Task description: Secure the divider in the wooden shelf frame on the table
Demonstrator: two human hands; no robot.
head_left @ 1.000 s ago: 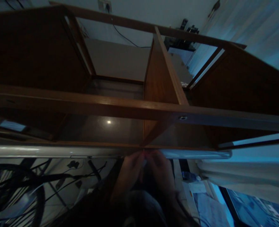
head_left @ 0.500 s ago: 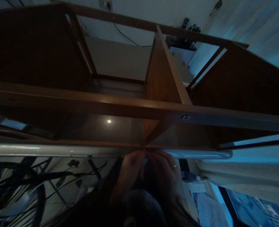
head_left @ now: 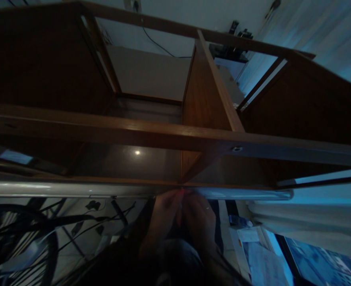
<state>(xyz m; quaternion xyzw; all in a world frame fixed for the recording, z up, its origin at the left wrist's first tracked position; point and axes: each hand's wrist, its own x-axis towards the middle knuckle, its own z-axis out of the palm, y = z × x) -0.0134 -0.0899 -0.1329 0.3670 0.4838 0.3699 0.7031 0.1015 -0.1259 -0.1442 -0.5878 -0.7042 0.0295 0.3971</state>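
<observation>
Both my hands are together under the near edge of a brown wooden cabinet frame (head_left: 151,135). My left hand (head_left: 163,214) and my right hand (head_left: 201,216) have their fingers curled and pinched against each other right at the rounded grey edge (head_left: 59,189) below the upright divider (head_left: 205,103). A small pink spot shows at the fingertips. Whatever they pinch is hidden in the dim light. A ring shows on my right hand.
The cabinet has two open compartments and a metal fitting (head_left: 236,149) in its front rail. Dark cables and a wheel-like shape (head_left: 29,238) lie at lower left. Pale curtains (head_left: 306,222) hang at right. A box (head_left: 253,246) sits at lower right.
My right hand has drawn in a little closer to the left hand and curled tighter. The view has barely shifted.
</observation>
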